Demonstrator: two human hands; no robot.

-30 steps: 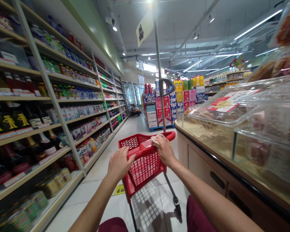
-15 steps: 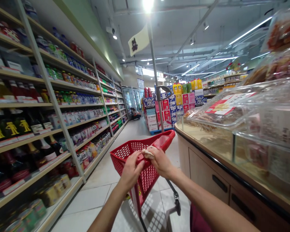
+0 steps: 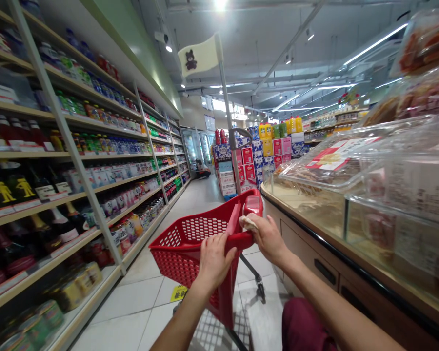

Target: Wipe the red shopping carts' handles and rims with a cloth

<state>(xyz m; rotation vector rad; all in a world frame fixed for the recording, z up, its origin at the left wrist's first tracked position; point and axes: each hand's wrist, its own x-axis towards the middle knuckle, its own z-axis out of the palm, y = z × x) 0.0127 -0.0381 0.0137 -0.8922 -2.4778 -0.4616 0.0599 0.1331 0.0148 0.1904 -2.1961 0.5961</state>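
A red plastic shopping cart (image 3: 190,253) with a perforated basket stands on the tiled floor in front of me. Its near rim is under my left hand (image 3: 216,259), whose fingers curl over the edge with the thumb towards the right. My right hand (image 3: 272,240) is closed on a crumpled whitish cloth (image 3: 248,223), pressed against the cart's red handle end. Part of the cloth is hidden under my fingers. From the cart rises a grey pole (image 3: 226,92) bearing a cream flag (image 3: 199,56) with a dark bear on it.
Shelves of bottles and cans (image 3: 113,165) line the left side. On the right is a counter (image 3: 310,243) with clear boxes of packed food (image 3: 336,156). Stacked cartons (image 3: 241,165) stand ahead. A person (image 3: 202,169) crouches farther down the aisle.
The cart has turned, its basket swinging left and nearer. My right hand with the cloth has moved right, away from my left hand. A yellow floor sticker has come into fuller view.
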